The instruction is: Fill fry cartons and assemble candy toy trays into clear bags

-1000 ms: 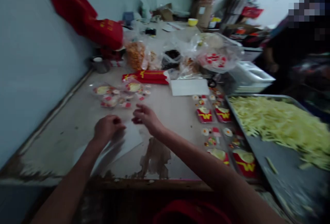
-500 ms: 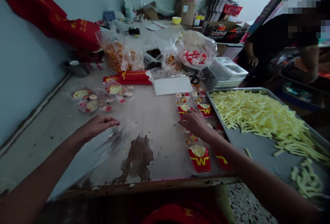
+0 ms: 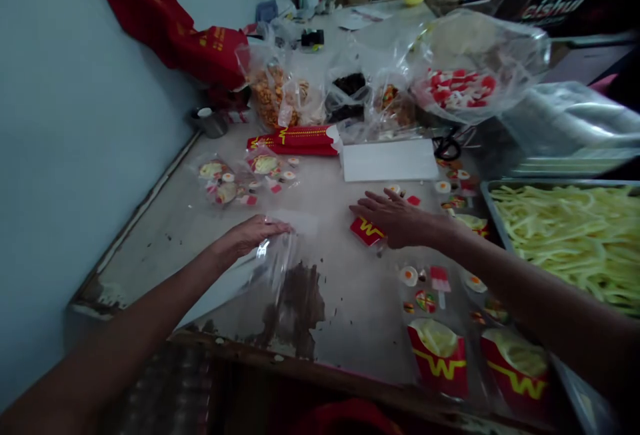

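Observation:
My left hand (image 3: 255, 235) is closed, fingers pressed together on the edge of a clear plastic sheet or bag (image 3: 270, 271) that hangs down across the table. My right hand (image 3: 403, 218) lies flat with its fingers spread, over a clear packet with a red fries carton (image 3: 367, 230) marked by a yellow W; part of that packet is hidden beneath the palm. Nearer the table edge are two more packed red cartons, a left one (image 3: 439, 358) and a right one (image 3: 517, 368), with small egg, ice-pop and burger pieces above them.
A metal tray of pale fries-shaped pieces (image 3: 575, 235) stands at right. Clear bags of small pieces (image 3: 345, 95) line the back, behind a stack of red cartons (image 3: 295, 141) and a white box (image 3: 390, 160). Several filled packets (image 3: 225, 181) lie at left.
My right hand has shifted left, away from the rows, with a carton packet now under it. The plastic in my left hand has come toward the middle. The camera view has turned and moved closer.

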The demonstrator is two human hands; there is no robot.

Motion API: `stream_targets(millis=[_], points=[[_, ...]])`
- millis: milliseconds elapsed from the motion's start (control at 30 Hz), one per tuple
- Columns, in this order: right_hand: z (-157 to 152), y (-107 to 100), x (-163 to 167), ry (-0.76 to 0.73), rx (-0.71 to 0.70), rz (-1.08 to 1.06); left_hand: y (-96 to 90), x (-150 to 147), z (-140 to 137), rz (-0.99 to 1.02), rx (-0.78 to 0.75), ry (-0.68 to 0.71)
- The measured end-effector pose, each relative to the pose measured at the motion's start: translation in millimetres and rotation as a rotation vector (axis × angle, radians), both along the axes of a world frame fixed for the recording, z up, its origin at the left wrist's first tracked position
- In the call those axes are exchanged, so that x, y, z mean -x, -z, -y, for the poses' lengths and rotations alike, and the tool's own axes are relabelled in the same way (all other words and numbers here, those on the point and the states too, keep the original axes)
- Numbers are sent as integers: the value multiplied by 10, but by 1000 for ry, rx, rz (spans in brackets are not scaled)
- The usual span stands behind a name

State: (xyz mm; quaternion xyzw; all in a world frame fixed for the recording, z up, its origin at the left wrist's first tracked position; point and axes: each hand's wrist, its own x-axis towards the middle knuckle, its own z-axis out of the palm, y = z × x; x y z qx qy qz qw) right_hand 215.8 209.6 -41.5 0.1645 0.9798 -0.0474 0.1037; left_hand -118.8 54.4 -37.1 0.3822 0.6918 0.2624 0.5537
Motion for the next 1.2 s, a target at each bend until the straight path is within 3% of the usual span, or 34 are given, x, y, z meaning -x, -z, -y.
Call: stream_targets(millis=[133, 300, 467, 567, 800, 1067, 1200], points=[[-125, -14, 159, -9, 48, -53, 11, -28, 24, 41, 86, -81], [30, -295, 177, 141, 92, -265, 36, -152, 113, 21, 34, -194], [309, -622, 286, 236, -69, -367, -42, -330, 190, -132, -145, -148], [415, -713, 388, 265, -179, -380, -134, -437, 210, -173, -170, -88], [609, -644, 402, 219, -253, -343, -224, -520, 231, -102, -141, -18], [737, -576, 476, 257, -252, -317, -81, -548, 144, -22, -80, 84], [753, -517, 488, 227, -197, -298, -9, -486, 80, 99, -67, -23]])
